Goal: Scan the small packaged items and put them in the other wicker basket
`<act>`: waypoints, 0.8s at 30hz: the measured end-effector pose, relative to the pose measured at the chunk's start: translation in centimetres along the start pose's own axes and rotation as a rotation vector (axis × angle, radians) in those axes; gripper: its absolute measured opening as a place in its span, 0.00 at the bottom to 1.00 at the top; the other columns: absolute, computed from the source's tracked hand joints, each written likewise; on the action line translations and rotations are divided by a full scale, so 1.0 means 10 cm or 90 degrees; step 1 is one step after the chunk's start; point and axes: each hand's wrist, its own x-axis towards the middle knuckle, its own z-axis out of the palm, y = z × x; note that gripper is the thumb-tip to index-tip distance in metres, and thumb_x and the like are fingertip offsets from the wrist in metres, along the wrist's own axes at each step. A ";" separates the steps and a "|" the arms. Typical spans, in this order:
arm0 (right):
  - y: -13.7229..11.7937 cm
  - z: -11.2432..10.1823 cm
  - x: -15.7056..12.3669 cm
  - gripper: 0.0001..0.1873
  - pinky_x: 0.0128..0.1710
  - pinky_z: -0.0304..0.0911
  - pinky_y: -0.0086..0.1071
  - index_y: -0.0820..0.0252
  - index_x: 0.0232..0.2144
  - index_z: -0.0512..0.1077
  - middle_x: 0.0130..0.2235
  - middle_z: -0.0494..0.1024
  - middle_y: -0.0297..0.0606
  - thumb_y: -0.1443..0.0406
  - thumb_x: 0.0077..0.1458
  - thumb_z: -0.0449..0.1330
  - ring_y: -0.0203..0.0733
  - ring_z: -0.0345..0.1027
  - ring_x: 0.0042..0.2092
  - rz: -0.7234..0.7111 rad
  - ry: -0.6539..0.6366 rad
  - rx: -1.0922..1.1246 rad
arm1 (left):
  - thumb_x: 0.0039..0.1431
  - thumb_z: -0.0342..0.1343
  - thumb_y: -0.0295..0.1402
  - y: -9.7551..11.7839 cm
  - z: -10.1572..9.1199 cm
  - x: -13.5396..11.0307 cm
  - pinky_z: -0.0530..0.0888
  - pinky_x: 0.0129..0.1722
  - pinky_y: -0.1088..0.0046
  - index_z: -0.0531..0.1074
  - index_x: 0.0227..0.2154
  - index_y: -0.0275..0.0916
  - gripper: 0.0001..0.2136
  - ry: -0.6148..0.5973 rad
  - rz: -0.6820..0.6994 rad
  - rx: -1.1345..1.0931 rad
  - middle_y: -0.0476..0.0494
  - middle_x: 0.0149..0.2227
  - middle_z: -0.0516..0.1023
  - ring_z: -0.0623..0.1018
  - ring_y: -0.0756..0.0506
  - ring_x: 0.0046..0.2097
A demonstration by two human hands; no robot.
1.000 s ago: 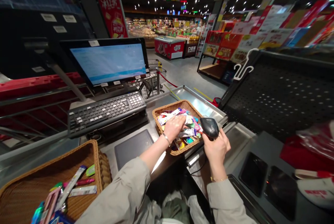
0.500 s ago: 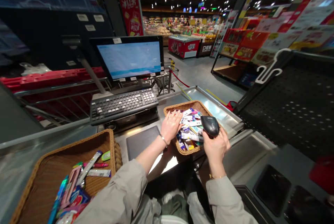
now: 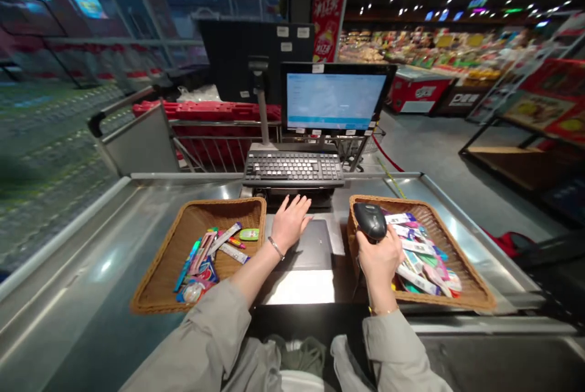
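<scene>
My right hand (image 3: 378, 255) grips a black handheld barcode scanner (image 3: 370, 220) at the near left corner of the right wicker basket (image 3: 475, 289), which holds several small colourful packets (image 3: 418, 255). My left hand (image 3: 289, 221) is spread flat with nothing in it, hovering over the dark flat scanner plate (image 3: 313, 245) between the two baskets. The left wicker basket (image 3: 159, 276) holds several colourful packets (image 3: 208, 255) and stands just left of that hand.
A keyboard (image 3: 293, 167) and a lit monitor (image 3: 334, 100) stand just beyond my hands on the steel checkout counter (image 3: 91, 294). Red shopping carts (image 3: 210, 113) line up behind a rail. Store shelves (image 3: 539, 105) and a freezer (image 3: 418, 90) are at the right.
My left hand left the right basket's packets and moved left over the scanner plate, fingers now spread. The view swung left, bringing both baskets into view. My right hand kept holding the scanner.
</scene>
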 end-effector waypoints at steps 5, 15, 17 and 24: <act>-0.28 0.22 -0.12 0.23 0.58 0.53 0.49 0.61 0.36 0.76 0.48 0.78 0.52 0.51 0.46 0.57 0.56 0.63 0.58 -0.045 -0.054 0.032 | 0.68 0.49 0.34 -0.51 -0.23 -0.45 0.66 0.63 0.55 0.70 0.56 0.37 0.17 0.033 -0.080 0.053 0.38 0.56 0.76 0.74 0.42 0.59; -0.61 0.51 -0.34 0.18 0.58 0.54 0.49 0.60 0.29 0.75 0.47 0.78 0.53 0.52 0.46 0.57 0.56 0.64 0.58 -0.101 -0.113 0.052 | 0.65 0.50 0.32 -1.39 -0.56 -1.33 0.65 0.62 0.51 0.72 0.54 0.36 0.17 -0.091 -0.218 0.143 0.36 0.55 0.76 0.75 0.39 0.58; -0.64 0.53 -0.36 0.18 0.57 0.55 0.49 0.60 0.30 0.76 0.47 0.78 0.52 0.52 0.45 0.58 0.56 0.64 0.58 -0.104 -0.127 0.052 | 0.64 0.51 0.31 -1.50 -0.58 -1.48 0.63 0.62 0.51 0.71 0.54 0.37 0.17 -0.155 -0.218 0.144 0.36 0.56 0.75 0.74 0.39 0.58; -0.64 0.59 -0.38 0.17 0.55 0.57 0.49 0.60 0.28 0.75 0.44 0.79 0.52 0.53 0.45 0.58 0.58 0.65 0.57 -0.121 -0.155 0.041 | 0.61 0.47 0.24 -1.80 -0.40 -1.82 0.62 0.61 0.59 0.73 0.49 0.42 0.17 -0.314 -0.082 0.138 0.43 0.50 0.80 0.79 0.45 0.50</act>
